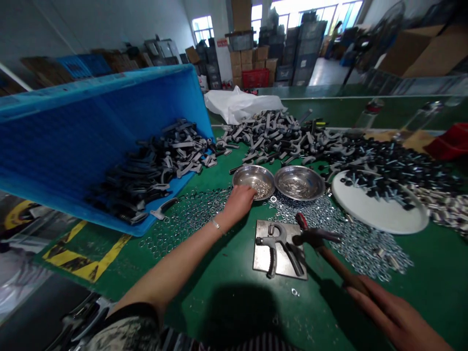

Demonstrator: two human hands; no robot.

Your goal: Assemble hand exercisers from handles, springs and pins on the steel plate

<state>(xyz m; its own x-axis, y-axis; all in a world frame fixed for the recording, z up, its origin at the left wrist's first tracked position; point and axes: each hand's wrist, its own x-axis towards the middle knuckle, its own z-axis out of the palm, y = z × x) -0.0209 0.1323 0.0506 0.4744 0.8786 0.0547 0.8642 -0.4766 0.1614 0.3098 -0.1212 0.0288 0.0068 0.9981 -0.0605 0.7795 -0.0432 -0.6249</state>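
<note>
My left hand [241, 199] reaches into the left steel bowl [252, 170], its fingers closed among small shiny metal parts [262, 188]; whatever they pinch is hidden. In my right hand [380, 307] is a hammer [329, 253], gripped by its wooden handle. The hammer's head hangs over the right edge of a flat metal plate [261, 261]. A grey and black hand grip strengthener [280, 243] lies on that plate, with a coil spring [271, 229] at its top. Beside the left bowl stands a second steel bowl [300, 193] holding small pins.
A blue crate [109, 107] lies tipped at left, spilling grey and black handles. More handles [270, 134] are heaped behind the bowls. Many metal rings [190, 214] cover the bench. At right sit a white tray [387, 219], black knobs with bolts [413, 161] and a red container [449, 141].
</note>
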